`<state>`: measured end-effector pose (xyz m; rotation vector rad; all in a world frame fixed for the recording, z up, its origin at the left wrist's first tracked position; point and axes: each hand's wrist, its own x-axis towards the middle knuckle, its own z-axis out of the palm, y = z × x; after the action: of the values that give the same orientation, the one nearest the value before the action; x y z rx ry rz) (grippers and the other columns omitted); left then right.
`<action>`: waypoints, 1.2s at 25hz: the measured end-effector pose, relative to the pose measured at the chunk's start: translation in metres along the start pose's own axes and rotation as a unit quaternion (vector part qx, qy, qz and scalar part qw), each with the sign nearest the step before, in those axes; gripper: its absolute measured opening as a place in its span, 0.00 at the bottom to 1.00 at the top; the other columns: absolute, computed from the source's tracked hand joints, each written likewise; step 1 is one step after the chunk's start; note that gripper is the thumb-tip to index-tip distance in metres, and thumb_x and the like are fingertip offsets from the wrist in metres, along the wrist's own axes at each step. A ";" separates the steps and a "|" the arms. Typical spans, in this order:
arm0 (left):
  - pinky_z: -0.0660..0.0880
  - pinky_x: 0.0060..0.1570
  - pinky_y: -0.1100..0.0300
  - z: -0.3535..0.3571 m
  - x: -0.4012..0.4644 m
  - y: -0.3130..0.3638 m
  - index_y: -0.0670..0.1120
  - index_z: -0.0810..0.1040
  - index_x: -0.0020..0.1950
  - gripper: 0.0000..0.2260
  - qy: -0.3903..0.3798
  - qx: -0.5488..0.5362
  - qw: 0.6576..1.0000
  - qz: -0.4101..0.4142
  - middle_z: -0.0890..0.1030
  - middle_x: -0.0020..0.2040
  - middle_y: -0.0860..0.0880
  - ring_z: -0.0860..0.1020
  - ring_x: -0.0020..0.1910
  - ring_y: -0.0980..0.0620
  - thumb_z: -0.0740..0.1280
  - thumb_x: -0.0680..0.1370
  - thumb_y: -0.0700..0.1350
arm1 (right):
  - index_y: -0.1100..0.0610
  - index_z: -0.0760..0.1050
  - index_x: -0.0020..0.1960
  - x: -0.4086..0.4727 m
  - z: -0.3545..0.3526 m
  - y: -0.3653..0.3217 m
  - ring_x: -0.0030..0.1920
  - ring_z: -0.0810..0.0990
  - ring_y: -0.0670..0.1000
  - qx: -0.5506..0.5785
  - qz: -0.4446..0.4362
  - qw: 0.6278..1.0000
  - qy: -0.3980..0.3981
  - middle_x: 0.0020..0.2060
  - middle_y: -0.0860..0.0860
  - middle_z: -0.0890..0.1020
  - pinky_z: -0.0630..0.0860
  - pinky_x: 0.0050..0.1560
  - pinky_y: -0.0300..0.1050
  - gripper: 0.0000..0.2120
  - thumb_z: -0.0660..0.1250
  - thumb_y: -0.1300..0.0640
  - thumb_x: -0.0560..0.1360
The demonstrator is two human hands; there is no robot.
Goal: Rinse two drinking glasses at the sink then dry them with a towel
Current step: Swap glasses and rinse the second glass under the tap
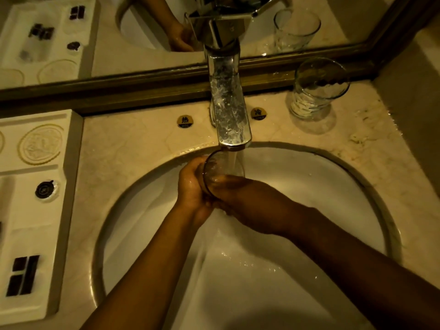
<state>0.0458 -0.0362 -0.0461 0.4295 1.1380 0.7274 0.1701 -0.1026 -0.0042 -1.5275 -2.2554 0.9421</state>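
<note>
Under the running tap (229, 108) I hold a clear drinking glass (220, 166) over the white sink basin (297, 186). Water streams from the spout into its mouth. My left hand (192, 186) wraps around the glass from the left. From the right, my right hand (247, 201) grips its lower part, fingers over the base. A second clear glass (316, 89) stands upright on the marble counter at the back right, wet, untouched by either hand.
A white amenity tray (31, 210) with small dark items lies on the counter to the left. A framed mirror (142, 32) runs along the back. Hot and cold labels (185, 121) flank the tap. No towel is in view.
</note>
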 end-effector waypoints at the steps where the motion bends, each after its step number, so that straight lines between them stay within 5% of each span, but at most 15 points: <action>1: 0.71 0.35 0.57 -0.003 0.003 0.003 0.46 0.84 0.40 0.15 -0.017 0.045 0.999 -0.025 0.81 0.38 0.45 0.79 0.35 0.47 0.64 0.76 0.54 | 0.57 0.74 0.68 -0.001 -0.004 0.007 0.58 0.78 0.56 -0.016 -0.004 1.000 -0.013 0.62 0.56 0.79 0.74 0.57 0.45 0.18 0.56 0.55 0.82; 3: 0.65 0.36 0.56 -0.007 0.006 0.010 0.47 0.85 0.39 0.17 -0.063 0.115 0.989 -0.070 0.79 0.39 0.43 0.76 0.34 0.45 0.64 0.75 0.57 | 0.57 0.75 0.68 0.000 -0.009 0.017 0.63 0.77 0.60 -0.066 -0.019 0.997 -0.042 0.64 0.58 0.78 0.74 0.63 0.54 0.20 0.54 0.54 0.80; 6: 0.55 0.28 0.63 -0.004 0.003 0.016 0.47 0.84 0.36 0.22 -0.103 0.106 0.984 -0.096 0.74 0.30 0.48 0.68 0.23 0.52 0.60 0.79 0.60 | 0.46 0.70 0.70 0.005 -0.008 0.011 0.60 0.78 0.50 -0.003 0.021 1.000 -0.008 0.63 0.49 0.79 0.72 0.60 0.42 0.18 0.58 0.46 0.81; 8: 0.62 0.20 0.69 0.004 -0.006 0.013 0.47 0.85 0.43 0.20 -0.079 0.028 0.995 -0.057 0.80 0.32 0.48 0.71 0.19 0.55 0.59 0.82 0.55 | 0.48 0.72 0.68 0.006 0.000 0.005 0.56 0.80 0.51 -0.018 0.048 0.997 0.061 0.59 0.50 0.81 0.70 0.53 0.39 0.18 0.57 0.44 0.82; 11: 0.78 0.39 0.60 0.007 -0.009 -0.006 0.51 0.86 0.48 0.15 -0.028 -0.008 0.997 0.071 0.80 0.43 0.45 0.79 0.33 0.50 0.61 0.82 0.54 | 0.52 0.79 0.59 0.011 0.018 -0.010 0.46 0.83 0.51 0.032 0.138 0.977 0.157 0.47 0.51 0.85 0.76 0.45 0.41 0.16 0.58 0.45 0.82; 14: 0.75 0.45 0.51 0.004 -0.012 -0.025 0.51 0.84 0.45 0.09 -0.010 0.041 0.982 0.183 0.78 0.44 0.43 0.78 0.43 0.48 0.69 0.78 0.54 | 0.52 0.82 0.52 0.023 0.027 -0.025 0.42 0.83 0.45 0.222 0.297 0.881 0.294 0.41 0.48 0.85 0.79 0.44 0.39 0.23 0.54 0.38 0.80; 17: 0.80 0.51 0.52 -0.001 -0.015 -0.030 0.47 0.83 0.53 0.07 -0.002 0.053 0.971 0.234 0.84 0.49 0.44 0.82 0.50 0.46 0.68 0.79 0.49 | 0.56 0.79 0.55 0.026 0.028 -0.032 0.44 0.84 0.52 0.161 0.310 0.900 0.262 0.43 0.53 0.85 0.81 0.47 0.50 0.22 0.52 0.44 0.83; 20: 0.78 0.36 0.60 -0.001 -0.013 -0.012 0.45 0.82 0.45 0.07 0.034 0.017 0.988 0.152 0.81 0.37 0.46 0.81 0.35 0.52 0.67 0.81 0.45 | 0.56 0.75 0.65 0.018 0.024 -0.029 0.51 0.83 0.55 0.096 0.176 0.963 0.181 0.53 0.56 0.84 0.79 0.54 0.50 0.20 0.50 0.50 0.84; 23: 0.65 0.18 0.69 0.000 -0.006 0.008 0.45 0.77 0.40 0.09 0.015 0.003 0.999 0.032 0.74 0.26 0.51 0.68 0.18 0.57 0.65 0.80 0.45 | 0.50 0.72 0.69 0.011 0.017 -0.013 0.59 0.80 0.50 0.129 0.114 0.981 0.089 0.61 0.51 0.81 0.75 0.61 0.45 0.16 0.55 0.52 0.84; 27: 0.65 0.23 0.66 -0.007 0.003 0.018 0.44 0.82 0.43 0.14 -0.082 0.059 0.987 -0.128 0.77 0.34 0.47 0.73 0.23 0.52 0.67 0.74 0.55 | 0.47 0.68 0.73 -0.002 0.003 0.008 0.64 0.76 0.52 0.014 0.027 0.999 -0.014 0.67 0.51 0.76 0.71 0.61 0.43 0.20 0.59 0.52 0.82; 30: 0.60 0.15 0.72 -0.011 0.005 0.022 0.41 0.79 0.36 0.27 -0.148 0.152 0.949 -0.234 0.75 0.27 0.44 0.67 0.14 0.53 0.59 0.76 0.64 | 0.46 0.71 0.70 -0.010 -0.006 0.018 0.60 0.79 0.52 -0.031 -0.005 0.999 -0.007 0.64 0.50 0.79 0.76 0.58 0.47 0.21 0.56 0.44 0.79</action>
<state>0.0305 -0.0181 -0.0393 0.4856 1.0137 0.0647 0.1910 -0.1051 -0.0098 -1.5395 -2.3210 0.8910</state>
